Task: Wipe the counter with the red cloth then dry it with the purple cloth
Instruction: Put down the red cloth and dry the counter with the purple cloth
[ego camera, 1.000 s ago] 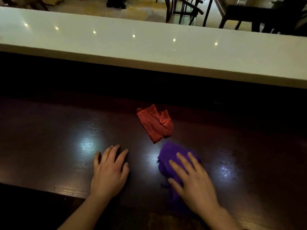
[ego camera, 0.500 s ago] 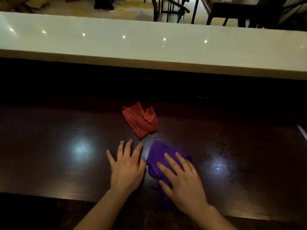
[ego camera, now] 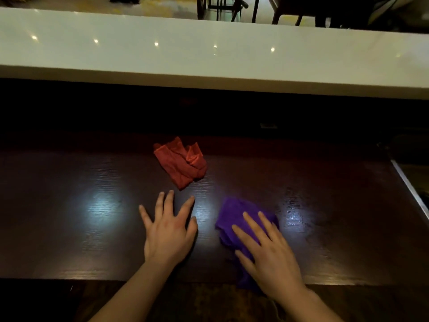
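The red cloth (ego camera: 182, 165) lies crumpled on the dark wooden counter (ego camera: 69, 205), toward its back. My left hand (ego camera: 169, 233) rests flat on the wood just in front of the red cloth, fingers spread, holding nothing. To the right, my right hand (ego camera: 267, 254) presses palm-down on the purple cloth (ego camera: 234, 214). The purple cloth is bunched under the palm, and its back part hangs over the counter's near edge.
A raised white ledge (ego camera: 209, 59) runs across behind the counter, with a dark gap below it. Chairs (ego camera: 222, 8) stand beyond it. A metal strip (ego camera: 411, 189) marks the counter's right end. Light glares on the wood at the left.
My right hand has slid the purple cloth to the right, away from the left hand. My left hand shifted right earlier and now sits in front of the red cloth, which has not moved.
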The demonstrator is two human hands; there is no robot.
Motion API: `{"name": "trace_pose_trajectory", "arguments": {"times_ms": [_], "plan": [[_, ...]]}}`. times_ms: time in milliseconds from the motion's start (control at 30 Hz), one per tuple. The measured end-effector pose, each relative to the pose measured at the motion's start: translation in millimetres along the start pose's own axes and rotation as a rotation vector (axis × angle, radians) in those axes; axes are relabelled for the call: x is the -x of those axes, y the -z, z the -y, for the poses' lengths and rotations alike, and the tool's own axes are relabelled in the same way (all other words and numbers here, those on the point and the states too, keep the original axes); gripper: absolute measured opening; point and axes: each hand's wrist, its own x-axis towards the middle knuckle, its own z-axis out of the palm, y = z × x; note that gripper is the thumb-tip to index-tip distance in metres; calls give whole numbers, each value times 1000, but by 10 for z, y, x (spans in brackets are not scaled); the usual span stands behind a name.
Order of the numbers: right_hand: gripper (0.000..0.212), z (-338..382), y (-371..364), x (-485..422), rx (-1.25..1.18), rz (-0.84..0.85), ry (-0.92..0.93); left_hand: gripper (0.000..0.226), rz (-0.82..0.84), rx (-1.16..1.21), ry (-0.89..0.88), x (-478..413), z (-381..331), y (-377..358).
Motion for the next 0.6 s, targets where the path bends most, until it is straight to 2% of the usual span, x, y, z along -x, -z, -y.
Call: {"name": "trace_pose_trajectory", "arguments": {"times_ms": [67,167,300,367,467,533,600], "plan": [[56,-339,69,110,23,1,-20,54,-4,-3,-32,0,-11,-3],[55,-744,214,-239,76,-32,-181,54,13,-6,-66,-1,-43,21],[55,-763,343,-866,26,6,-424,54,15,-9,-135,40,-110,86],[54,-577,264,-725,29,-24,-381,54,14,-16,-190,63,-125,111],[52,-211,61,31,-1,-44,-153,53,13,-33,-233,48,-148,140],[51,-310,58,400,-29,-4,-70,52,11,-39,-241,29,-167,148],[51,-659,136,447,21,-7,-88,52,19,-33,-248,10,-214,144]]}}
